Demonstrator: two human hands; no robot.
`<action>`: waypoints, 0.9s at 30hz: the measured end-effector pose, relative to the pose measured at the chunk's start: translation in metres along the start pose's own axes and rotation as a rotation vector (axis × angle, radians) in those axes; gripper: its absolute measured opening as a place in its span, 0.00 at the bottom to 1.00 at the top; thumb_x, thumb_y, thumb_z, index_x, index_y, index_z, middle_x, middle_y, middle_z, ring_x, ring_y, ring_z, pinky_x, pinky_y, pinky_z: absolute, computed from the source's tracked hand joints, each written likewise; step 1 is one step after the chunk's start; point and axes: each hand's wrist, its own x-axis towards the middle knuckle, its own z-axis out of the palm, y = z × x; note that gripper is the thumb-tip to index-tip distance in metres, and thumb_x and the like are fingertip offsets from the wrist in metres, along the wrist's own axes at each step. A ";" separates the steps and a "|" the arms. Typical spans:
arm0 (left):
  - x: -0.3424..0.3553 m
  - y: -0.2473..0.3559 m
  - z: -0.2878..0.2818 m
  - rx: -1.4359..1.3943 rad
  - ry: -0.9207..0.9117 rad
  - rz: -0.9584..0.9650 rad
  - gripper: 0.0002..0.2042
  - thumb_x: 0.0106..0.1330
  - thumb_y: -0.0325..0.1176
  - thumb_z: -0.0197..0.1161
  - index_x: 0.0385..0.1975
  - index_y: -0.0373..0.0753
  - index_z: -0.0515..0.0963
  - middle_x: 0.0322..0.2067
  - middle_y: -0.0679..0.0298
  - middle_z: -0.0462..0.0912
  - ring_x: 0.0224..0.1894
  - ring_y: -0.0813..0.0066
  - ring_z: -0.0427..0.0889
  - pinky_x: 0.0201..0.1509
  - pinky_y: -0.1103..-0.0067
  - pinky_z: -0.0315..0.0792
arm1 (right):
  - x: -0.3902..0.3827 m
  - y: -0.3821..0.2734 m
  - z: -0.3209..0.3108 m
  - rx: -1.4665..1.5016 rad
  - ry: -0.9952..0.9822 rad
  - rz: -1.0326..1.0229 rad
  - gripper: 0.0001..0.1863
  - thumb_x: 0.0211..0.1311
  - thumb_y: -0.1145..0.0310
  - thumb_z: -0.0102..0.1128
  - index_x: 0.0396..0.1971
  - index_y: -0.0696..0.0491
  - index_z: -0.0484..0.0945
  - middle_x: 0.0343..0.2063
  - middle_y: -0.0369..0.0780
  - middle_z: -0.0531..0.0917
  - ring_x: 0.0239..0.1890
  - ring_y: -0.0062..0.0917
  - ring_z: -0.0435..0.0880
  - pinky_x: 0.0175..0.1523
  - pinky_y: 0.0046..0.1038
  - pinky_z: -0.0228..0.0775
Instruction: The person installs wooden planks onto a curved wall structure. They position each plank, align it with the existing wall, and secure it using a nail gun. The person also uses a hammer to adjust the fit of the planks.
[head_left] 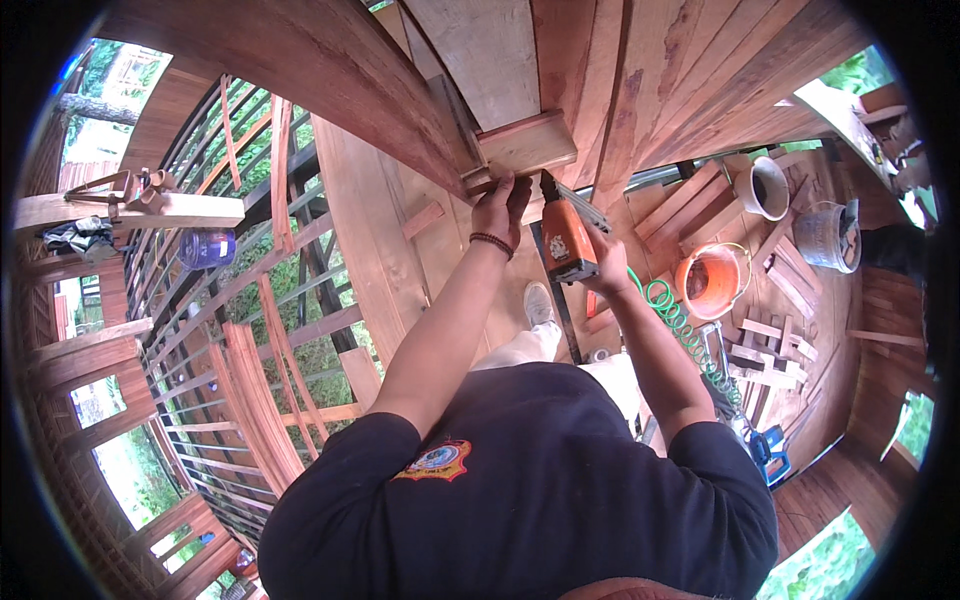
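Note:
Up in the head view, my left hand, with a beaded bracelet on the wrist, holds the lower edge of a short wooden board. This board lies against the large reddish beam and the planks above. My right hand is closed around the handle of an orange nail gun. The gun's dark nose points up toward the board, close beside my left fingers; whether it touches the wood I cannot tell. A green coiled air hose runs below my right hand.
An orange bucket, a white bucket and a grey bucket stand on the right among stacked planks and wood offcuts. A blue power tool lies lower right. On the left are open floor joists with greenery below.

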 end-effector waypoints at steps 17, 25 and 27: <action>-0.001 0.008 -0.009 0.216 0.018 -0.105 0.14 0.67 0.43 0.73 0.48 0.51 0.80 0.42 0.74 0.88 0.42 0.83 0.85 0.40 0.77 0.67 | -0.005 0.017 0.018 -0.066 -0.062 0.074 0.37 0.49 0.63 0.73 0.63 0.53 0.73 0.43 0.50 0.87 0.40 0.47 0.88 0.44 0.43 0.81; -0.007 0.015 -0.019 0.118 0.039 -0.168 0.16 0.68 0.47 0.71 0.49 0.49 0.78 0.48 0.69 0.86 0.48 0.76 0.84 0.54 0.70 0.69 | -0.008 -0.010 0.015 0.008 0.034 -0.035 0.41 0.46 0.62 0.75 0.65 0.52 0.72 0.38 0.50 0.87 0.39 0.46 0.88 0.44 0.43 0.81; -0.018 0.022 -0.033 0.082 0.046 -0.192 0.17 0.67 0.46 0.73 0.49 0.47 0.79 0.46 0.67 0.87 0.49 0.72 0.84 0.51 0.72 0.72 | -0.010 -0.012 0.023 0.016 0.038 -0.083 0.42 0.45 0.61 0.76 0.64 0.51 0.72 0.34 0.49 0.87 0.36 0.45 0.88 0.42 0.43 0.81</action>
